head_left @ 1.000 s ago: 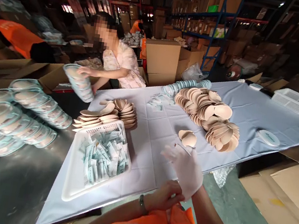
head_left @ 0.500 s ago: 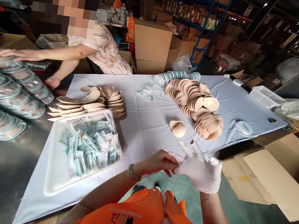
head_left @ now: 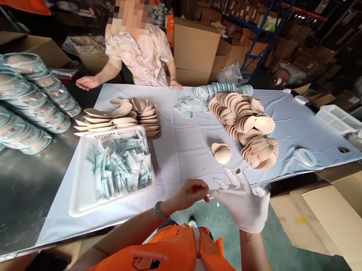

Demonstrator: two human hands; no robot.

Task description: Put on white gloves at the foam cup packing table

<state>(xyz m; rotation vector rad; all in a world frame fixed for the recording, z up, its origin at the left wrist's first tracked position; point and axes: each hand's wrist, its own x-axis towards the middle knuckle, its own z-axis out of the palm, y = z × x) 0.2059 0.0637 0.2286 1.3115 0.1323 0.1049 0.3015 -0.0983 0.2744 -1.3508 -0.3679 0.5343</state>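
Observation:
My right hand (head_left: 242, 200) wears a white glove, its fingers spread apart, with a dark spot near one fingertip. My left hand (head_left: 192, 192) is bare and pinches the stretched thumb end of the white glove (head_left: 222, 195), pulling it to the left. Just beyond my hands, a small pair of beige cup-shaped pads (head_left: 222, 154) lies on the cloth. Behind it spreads a large pile of nested beige pads (head_left: 235, 116). To the left, a white plastic basket (head_left: 80, 193) holds many printed sachets (head_left: 120, 169), with more beige pads (head_left: 141, 115) stacked behind it.
Stacks of clear round tubs (head_left: 17, 105) with teal rims fill the left metal table. Teal-rimmed lids (head_left: 215, 89) and loose sachets (head_left: 189, 104) lie at the back. A co-worker (head_left: 142, 56) stands across the table. An open cardboard box (head_left: 330, 214) is at right.
My left hand has drawn the glove's thumb end out to the left. The co-worker's hand has left the tubs, and the person now stands more upright. My view has shifted left.

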